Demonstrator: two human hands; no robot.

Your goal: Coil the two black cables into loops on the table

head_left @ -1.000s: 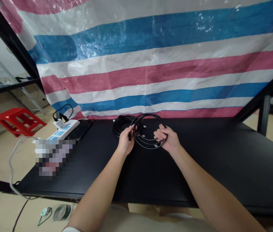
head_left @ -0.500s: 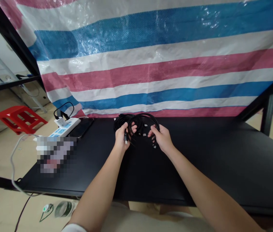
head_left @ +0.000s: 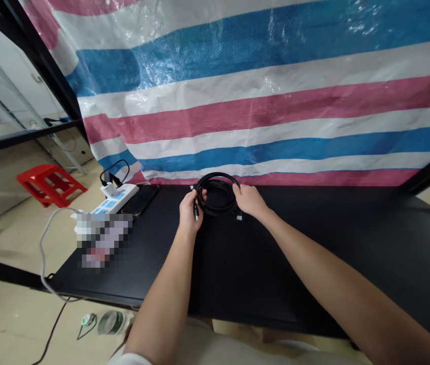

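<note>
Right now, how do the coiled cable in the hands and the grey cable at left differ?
Color: the coiled cable is black, the grey cable pale.
Shape: the coiled cable forms round loops; the grey cable hangs in one wide curve.
Support: the left hand and right hand hold the coiled cable; neither touches the grey cable.
Both look flexible.

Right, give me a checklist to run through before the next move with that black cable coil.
1. Left hand on the cable coil: ok, at its left side.
2. Right hand on it: ok, at its right side.
3. Plug end within reach: ok, beside the left palm.
4. Coil tied: cannot tell.
5. Phone and power strip apart from the coil: ok, off to the left.
</note>
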